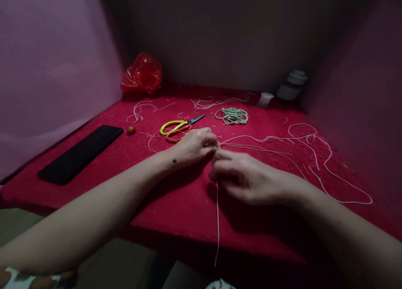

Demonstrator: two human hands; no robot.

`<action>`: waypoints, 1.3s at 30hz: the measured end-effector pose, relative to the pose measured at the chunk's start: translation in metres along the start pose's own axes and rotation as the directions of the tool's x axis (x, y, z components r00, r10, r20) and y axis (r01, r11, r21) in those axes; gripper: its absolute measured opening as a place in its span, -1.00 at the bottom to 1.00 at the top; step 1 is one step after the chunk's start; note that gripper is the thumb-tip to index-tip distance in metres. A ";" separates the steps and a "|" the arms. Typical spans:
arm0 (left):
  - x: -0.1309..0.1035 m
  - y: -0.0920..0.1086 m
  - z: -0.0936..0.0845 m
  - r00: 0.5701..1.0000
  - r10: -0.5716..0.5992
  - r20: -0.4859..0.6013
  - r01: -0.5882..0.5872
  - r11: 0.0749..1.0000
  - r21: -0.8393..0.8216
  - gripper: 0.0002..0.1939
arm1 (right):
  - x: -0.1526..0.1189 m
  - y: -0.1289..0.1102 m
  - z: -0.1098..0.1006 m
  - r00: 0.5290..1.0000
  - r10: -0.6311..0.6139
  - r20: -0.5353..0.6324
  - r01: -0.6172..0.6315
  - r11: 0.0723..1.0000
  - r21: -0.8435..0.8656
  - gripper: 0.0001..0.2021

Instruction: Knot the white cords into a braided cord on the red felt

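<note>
My left hand (199, 144) rests on the red cloth, its fingers pinched on the thin cords where they meet. Close beside it, my right hand (240, 174) has curled, slightly blurred fingers around a white cord (217, 222), which hangs down over the table's front edge. From between the hands, a long white cord (329, 155) runs right in loops, and thinner tan cords (264, 149) lie alongside. Just beyond my left hand are scissors (180, 125) with yellow and red handles. A bundle of green and white braided cord (234, 115) lies behind the hands.
A black phone (81, 155) and a small reddish-brown ball (131, 130) lie at the left. At the back stand a red plastic bag (143, 75), a white spool (265, 99) and a white container (292, 86). Loose threads (138, 113) and clippings are scattered on the red cloth (182, 213).
</note>
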State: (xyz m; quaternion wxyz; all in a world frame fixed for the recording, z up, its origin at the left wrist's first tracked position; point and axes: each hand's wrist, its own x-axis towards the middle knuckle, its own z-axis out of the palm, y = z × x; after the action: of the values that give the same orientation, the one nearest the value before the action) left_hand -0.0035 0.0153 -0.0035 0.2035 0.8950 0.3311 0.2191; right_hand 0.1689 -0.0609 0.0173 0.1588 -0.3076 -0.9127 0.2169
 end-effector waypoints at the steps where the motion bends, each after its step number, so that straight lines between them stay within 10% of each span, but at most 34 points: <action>1: 0.000 0.000 0.000 1.000 0.001 -0.005 -0.001 1.000 0.007 -0.89 | 0.002 0.007 0.000 0.992 0.020 -0.127 -0.020 1.000 0.000 -0.84; 6: 0.001 -0.001 0.002 1.000 0.006 0.006 -0.007 0.999 0.044 -0.89 | 0.015 0.040 0.010 0.887 0.145 -0.439 -0.201 0.976 -0.085 -0.81; 32: -0.002 0.004 -0.001 0.988 0.117 0.101 -0.154 0.704 0.694 -0.79 | 0.024 0.057 0.020 0.906 0.201 -0.373 -0.209 0.978 0.019 -0.93; 39: -0.004 -0.003 -0.007 0.993 0.069 0.094 -0.110 0.823 0.558 -0.81 | 0.024 0.056 0.021 0.917 0.226 -0.330 -0.264 0.961 -0.078 -0.95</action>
State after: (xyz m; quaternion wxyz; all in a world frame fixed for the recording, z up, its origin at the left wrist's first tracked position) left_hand -0.0110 0.0163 -0.0001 -0.0676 0.9368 0.3313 0.0898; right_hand 0.1696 -0.0116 -0.0243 0.2565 -0.4595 -0.8408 0.1272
